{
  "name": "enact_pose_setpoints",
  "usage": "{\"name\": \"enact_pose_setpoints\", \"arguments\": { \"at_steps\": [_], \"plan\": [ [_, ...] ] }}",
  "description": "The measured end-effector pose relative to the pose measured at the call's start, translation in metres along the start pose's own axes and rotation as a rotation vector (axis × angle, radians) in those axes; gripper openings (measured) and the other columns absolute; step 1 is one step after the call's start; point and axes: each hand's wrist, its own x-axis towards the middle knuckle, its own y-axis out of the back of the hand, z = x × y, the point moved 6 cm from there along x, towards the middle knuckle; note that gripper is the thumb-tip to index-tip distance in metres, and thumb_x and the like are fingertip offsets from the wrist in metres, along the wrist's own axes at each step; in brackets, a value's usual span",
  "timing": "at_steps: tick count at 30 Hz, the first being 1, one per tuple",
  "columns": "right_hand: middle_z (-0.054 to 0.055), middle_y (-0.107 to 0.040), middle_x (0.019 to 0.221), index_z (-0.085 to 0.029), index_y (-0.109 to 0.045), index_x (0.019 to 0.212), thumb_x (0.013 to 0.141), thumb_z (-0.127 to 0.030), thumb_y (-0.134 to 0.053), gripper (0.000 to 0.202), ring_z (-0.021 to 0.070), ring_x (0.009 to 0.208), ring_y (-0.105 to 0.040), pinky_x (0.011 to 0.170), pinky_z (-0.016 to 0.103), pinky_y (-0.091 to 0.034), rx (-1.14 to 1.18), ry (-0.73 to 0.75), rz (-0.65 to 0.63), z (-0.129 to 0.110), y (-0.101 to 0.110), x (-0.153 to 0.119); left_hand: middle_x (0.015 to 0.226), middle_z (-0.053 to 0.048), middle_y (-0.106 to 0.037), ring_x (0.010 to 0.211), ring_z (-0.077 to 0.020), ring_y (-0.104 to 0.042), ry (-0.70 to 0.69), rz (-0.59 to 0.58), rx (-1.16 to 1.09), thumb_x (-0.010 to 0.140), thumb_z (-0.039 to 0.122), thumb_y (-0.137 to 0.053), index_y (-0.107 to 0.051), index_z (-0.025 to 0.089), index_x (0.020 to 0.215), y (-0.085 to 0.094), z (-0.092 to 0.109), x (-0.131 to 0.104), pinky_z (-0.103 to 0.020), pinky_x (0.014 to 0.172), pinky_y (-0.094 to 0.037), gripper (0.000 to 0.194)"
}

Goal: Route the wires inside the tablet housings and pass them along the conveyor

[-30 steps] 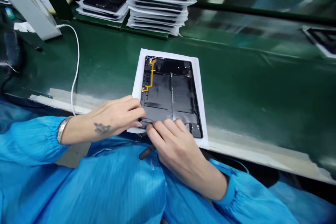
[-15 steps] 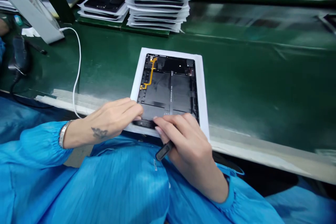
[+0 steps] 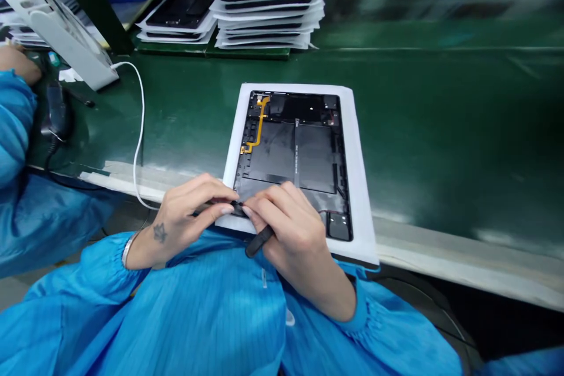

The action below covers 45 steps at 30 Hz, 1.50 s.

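Observation:
An opened tablet (image 3: pixel 282 153) lies on a white foam sheet (image 3: pixel 362 188) at the bench's front edge, its dark insides and an orange flex cable (image 3: pixel 259 126) facing up. My left hand (image 3: pixel 191 211) is at its lower left corner, thumb and fingers pinched together over a small dark part I cannot make out. Close beside it, my right hand (image 3: pixel 291 223) has its fingertips pressed together at the same corner. A short black bar-shaped thing (image 3: pixel 259 242) sticks out from under its curled fingers. Both hands hide part of the tablet's lower edge.
Tall stacked white sheets with dark panels between them (image 3: pixel 268 6) stand at the back, beside a lower pile (image 3: pixel 180 9). To the left are a white slatted stand (image 3: pixel 66 41), its white cable (image 3: pixel 141 111), a black corded device (image 3: pixel 58 111) and another person's arm (image 3: pixel 15 111).
My right hand has shifted left, close to my left hand, uncovering the tablet's lower right corner. My left thumb now shows, pinched with the fingers. The view has swung slightly left.

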Motion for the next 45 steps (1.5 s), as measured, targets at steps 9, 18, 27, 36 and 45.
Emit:
{"name": "enact_pose_setpoints", "arguments": {
  "at_steps": [9, 18, 27, 36, 45],
  "plan": [
    [0.006, -0.063, 0.081, -0.014, -0.064, 0.085, 0.091, -0.001, -0.055, 0.017, 0.0184, 0.078, -0.049, 0.071, 0.033, -0.039, 0.024, 0.016, -0.007, -0.001, 0.000, 0.002, 0.088, -0.003, -0.069, 0.081, -0.0120, -0.065, -0.008, 0.016, -0.039, 0.097, 0.013, -0.063, -0.068, 0.016, 0.099, -0.009, 0.003, 0.006, -0.024, 0.072, -0.054, 0.006],
    [0.009, -0.074, 0.101, -0.011, -0.068, 0.113, 0.100, -0.009, -0.050, 0.023, 0.0194, 0.082, -0.053, 0.070, 0.035, -0.040, -0.124, 0.128, -0.009, -0.008, 0.007, -0.005, 0.085, -0.005, -0.067, 0.078, -0.0141, -0.060, -0.160, -0.085, 0.250, 0.102, 0.014, -0.054, -0.061, 0.015, 0.098, -0.007, 0.004, 0.006, -0.027, 0.071, -0.051, 0.009],
    [0.010, -0.073, 0.104, -0.008, -0.070, 0.115, 0.100, -0.003, -0.036, 0.037, 0.0208, 0.080, -0.048, 0.068, 0.037, -0.038, -0.284, 0.239, -0.104, -0.013, 0.002, -0.004, 0.089, -0.007, -0.066, 0.081, -0.0173, -0.058, -0.236, -0.173, 0.415, 0.102, 0.012, -0.050, -0.060, 0.014, 0.101, -0.011, 0.011, 0.000, -0.030, 0.071, -0.051, 0.011],
    [0.010, -0.072, 0.109, -0.010, -0.069, 0.115, 0.099, -0.004, -0.041, 0.033, 0.0203, 0.080, -0.048, 0.068, 0.037, -0.036, -0.315, 0.267, -0.104, -0.013, 0.000, -0.006, 0.098, -0.011, -0.071, 0.089, -0.0202, -0.066, -0.262, -0.065, 0.398, 0.096, 0.008, -0.060, -0.064, 0.010, 0.114, -0.001, 0.004, -0.011, -0.033, 0.078, -0.056, 0.019],
    [0.010, -0.072, 0.105, -0.012, -0.072, 0.105, 0.101, -0.007, -0.036, 0.036, 0.0209, 0.078, -0.045, 0.067, 0.037, -0.034, -0.350, 0.304, -0.097, -0.015, -0.002, -0.006, 0.109, -0.019, -0.073, 0.102, -0.0281, -0.071, -0.393, -0.174, 0.517, 0.099, 0.009, -0.049, -0.056, 0.004, 0.135, -0.003, 0.011, -0.022, -0.040, 0.083, -0.062, 0.037]
  ]
}}
